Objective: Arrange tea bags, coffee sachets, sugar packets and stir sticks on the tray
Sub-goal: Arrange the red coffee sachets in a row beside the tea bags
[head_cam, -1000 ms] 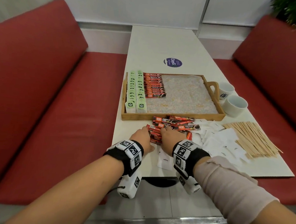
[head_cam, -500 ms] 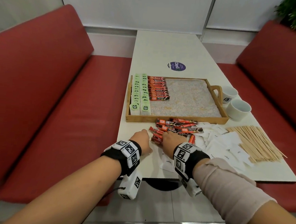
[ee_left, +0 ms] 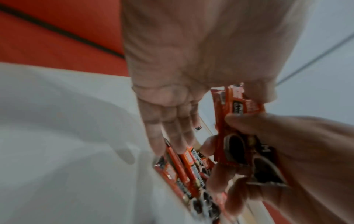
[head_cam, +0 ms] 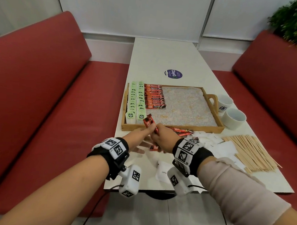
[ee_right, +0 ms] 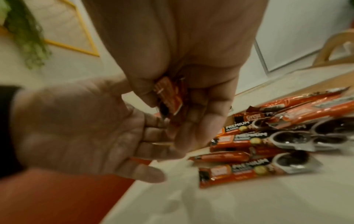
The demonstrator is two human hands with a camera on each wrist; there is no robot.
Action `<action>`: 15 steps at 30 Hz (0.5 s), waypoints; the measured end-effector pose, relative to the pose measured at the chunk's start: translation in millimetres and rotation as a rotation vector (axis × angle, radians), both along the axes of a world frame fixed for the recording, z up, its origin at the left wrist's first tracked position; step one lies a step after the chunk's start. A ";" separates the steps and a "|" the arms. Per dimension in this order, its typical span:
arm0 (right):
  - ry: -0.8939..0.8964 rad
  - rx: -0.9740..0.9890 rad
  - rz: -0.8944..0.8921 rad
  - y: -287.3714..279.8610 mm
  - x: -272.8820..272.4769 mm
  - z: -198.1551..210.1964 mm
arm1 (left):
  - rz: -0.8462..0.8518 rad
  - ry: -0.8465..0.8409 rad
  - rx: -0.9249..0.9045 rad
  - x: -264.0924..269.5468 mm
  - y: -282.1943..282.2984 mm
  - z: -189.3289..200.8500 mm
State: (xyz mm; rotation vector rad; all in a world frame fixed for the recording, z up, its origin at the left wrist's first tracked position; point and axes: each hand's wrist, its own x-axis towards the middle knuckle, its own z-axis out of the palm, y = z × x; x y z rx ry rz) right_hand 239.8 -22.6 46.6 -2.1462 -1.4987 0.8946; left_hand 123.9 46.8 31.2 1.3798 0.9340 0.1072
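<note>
Fingers of the right hand [head_cam: 161, 138] curled round a small bunch of red coffee sachets [head_cam: 149, 124], lifted above the desk [head_cam: 165, 55] beside the tray's [head_cam: 171, 129] near rim. The left hand [head_cam: 137, 139] lay open, fingers straight, under them. More sachets [ee_right: 268, 145] lay loose on the desk.

Both forearms reach forward, wrists close together. Right hand [head_cam: 161, 139] has its fingers curled tight in a pinching grip, and left hand [head_cam: 139, 138] lies open alongside, fingers straight, palm turned toward it.
</note>
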 end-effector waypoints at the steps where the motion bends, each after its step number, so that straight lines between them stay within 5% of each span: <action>1: 0.122 0.006 0.008 1.3 -0.2 4.9 | 0.040 -0.096 -0.063 2.5 1.8 1.4; 6: 0.423 -0.040 0.047 6.7 6.8 23.0 | 0.250 -0.410 -0.190 20.3 12.1 7.7; 11: 0.158 0.048 0.063 14.4 24.7 27.9 | 0.376 -0.481 -0.146 40.5 18.1 15.9; 15: 0.002 0.105 -0.026 21.0 44.5 28.9 | 0.458 -0.377 0.068 53.4 29.0 13.3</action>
